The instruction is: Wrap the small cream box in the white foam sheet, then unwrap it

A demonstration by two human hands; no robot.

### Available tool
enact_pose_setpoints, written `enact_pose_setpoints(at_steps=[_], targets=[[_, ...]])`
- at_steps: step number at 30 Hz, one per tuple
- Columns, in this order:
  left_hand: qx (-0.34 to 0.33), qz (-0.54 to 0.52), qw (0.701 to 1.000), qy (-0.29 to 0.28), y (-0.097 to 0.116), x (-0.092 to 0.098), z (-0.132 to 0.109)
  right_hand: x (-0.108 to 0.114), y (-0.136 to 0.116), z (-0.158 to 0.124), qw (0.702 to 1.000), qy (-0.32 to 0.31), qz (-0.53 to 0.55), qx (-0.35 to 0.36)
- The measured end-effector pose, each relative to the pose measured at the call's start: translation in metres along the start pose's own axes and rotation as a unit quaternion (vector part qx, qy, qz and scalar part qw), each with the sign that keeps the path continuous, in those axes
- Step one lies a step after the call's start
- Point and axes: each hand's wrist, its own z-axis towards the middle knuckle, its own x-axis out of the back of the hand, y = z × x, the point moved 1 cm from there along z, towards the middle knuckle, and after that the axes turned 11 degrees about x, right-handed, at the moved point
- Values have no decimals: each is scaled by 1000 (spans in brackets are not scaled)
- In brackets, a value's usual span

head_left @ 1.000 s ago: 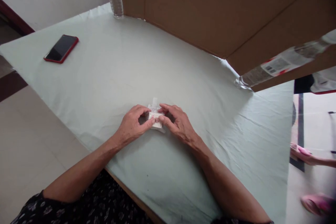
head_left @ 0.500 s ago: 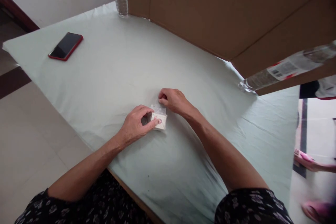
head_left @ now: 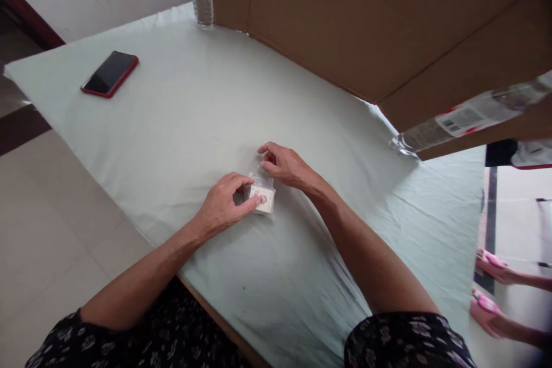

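Note:
A small white box (head_left: 264, 202) with a reddish print lies on the pale green cloth, with a crinkled clear plastic wrapper (head_left: 261, 180) at its far side. My left hand (head_left: 226, 198) grips the box from the left, its thumb on the printed top and its fingers along the far left edge. Just beyond the wrapper, my right hand (head_left: 282, 164) hovers near the cloth with index finger and thumb apart and nothing visible between them. Its other fingers are curled.
A phone (head_left: 110, 74) in a red case lies at the far left of the table (head_left: 181, 103). A large cardboard panel (head_left: 319, 17) stands at the back, with a plastic bottle (head_left: 202, 3) and another bottle (head_left: 457, 118) against it. A person's feet in pink slippers (head_left: 485, 305) show at right.
My right hand's thumb and index finger have opened from a closed pinch. My left hand stays on the box. At the right, the other person's feet have moved.

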Motion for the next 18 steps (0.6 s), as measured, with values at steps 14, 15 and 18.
enact_pose_setpoints(at_steps=[14,15,18], targets=[[-3,-7,1000,-9,0,0,0,10,-8,-8,994,-30,101,22],[1,-9,1000,-9,0,0,0,11,-8,-10,988,-38,145,25],[6,-13,1000,-13,0,1,0,12,-8,-13,972,-40,231,31]])
